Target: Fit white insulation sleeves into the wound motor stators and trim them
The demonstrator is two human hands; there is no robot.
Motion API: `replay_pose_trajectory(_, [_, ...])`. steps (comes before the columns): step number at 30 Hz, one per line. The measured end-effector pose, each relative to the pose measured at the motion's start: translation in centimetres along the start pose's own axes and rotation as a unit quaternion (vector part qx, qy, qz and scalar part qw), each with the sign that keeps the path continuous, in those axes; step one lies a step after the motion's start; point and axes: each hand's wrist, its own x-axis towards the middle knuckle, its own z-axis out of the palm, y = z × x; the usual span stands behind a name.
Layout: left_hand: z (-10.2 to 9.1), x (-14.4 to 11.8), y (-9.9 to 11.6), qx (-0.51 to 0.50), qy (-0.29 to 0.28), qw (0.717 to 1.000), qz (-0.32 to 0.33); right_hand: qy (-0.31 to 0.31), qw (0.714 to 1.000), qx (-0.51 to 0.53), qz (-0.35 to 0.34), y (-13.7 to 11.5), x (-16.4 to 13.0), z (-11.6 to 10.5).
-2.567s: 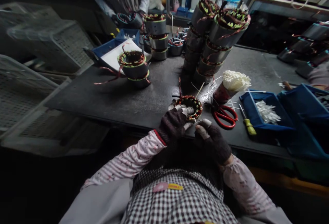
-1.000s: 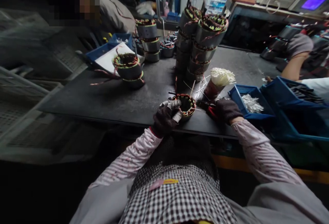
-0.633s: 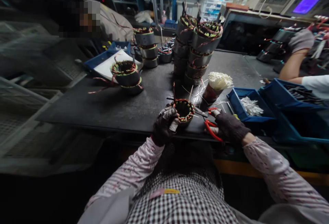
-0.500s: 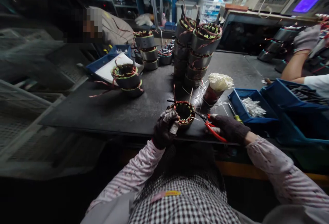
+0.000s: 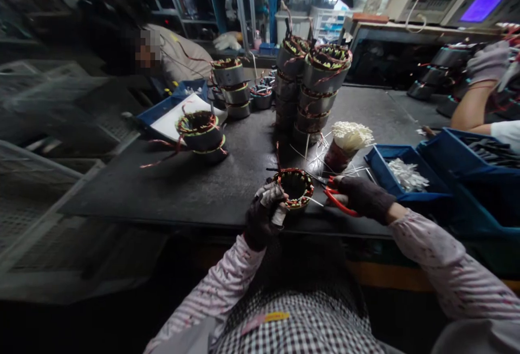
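Left hand (image 5: 264,214) gripped a copper-wound round motor stator (image 5: 296,188) at the dark bench's (image 5: 170,181) near edge | right hand (image 5: 363,196) held red-handled scissors (image 5: 335,198) beside it.

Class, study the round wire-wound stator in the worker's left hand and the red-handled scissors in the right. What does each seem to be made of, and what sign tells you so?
Round wire-wound stator: reddish, shiny windings look like copper wire on a grey core, probably steel; green edging looks like plastic or paper insulation.

Red-handled scissors: glossy red loops suggest plastic; the dark blades are probably steel, too dim to confirm.
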Motion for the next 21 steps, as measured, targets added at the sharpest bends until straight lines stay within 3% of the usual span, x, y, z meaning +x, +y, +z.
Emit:
replay_pose_trajectory(3, [-0.2,-0.1,-0.1,-0.003,-0.014,1.0,-0.005,-0.048,0.998,-0.029,-0.006,0.7,-2.1,-0.4])
replay_pose_trajectory(5, [-0.2,-0.2,-0.1,-0.009,-0.03,1.0,-0.002,-0.047,0.995,-0.093,0.004,0.5,-4.0,-0.3])
replay_pose_trajectory(9, [0.1,-0.5,-0.5,-0.014,-0.045,0.999,0.015,-0.038,0.967,-0.248,-0.039,-1.9,-6.4,0.4])
replay_pose_trajectory(12, [0.1,-0.9,-0.7,0.039,-0.067,0.997,0.023,-0.052,0.954,-0.291,-0.044,-4.1,-6.3,0.6])
replay_pose_trajectory(15, [-1.3,-0.8,0.1,0.075,-0.074,0.993,0.047,-0.101,0.947,-0.305,-0.004,-4.8,-6.1,0.3])
replay_pose_trajectory(17, [-3.0,-0.4,1.0,0.076,-0.046,0.994,0.063,-0.11,0.953,-0.282,0.015,-3.9,-6.3,0.2])
replay_pose_trajectory(19, [-4.4,0.4,2.1,0.074,-0.006,0.995,0.066,-0.086,0.973,-0.217,0.005,-2.3,-6.5,0.2])
replay_pose_trajectory(21, [-4.7,1.4,3.1,0.078,-0.009,0.994,0.081,-0.05,0.985,-0.167,0.017,-0.7,-6.1,0.6])
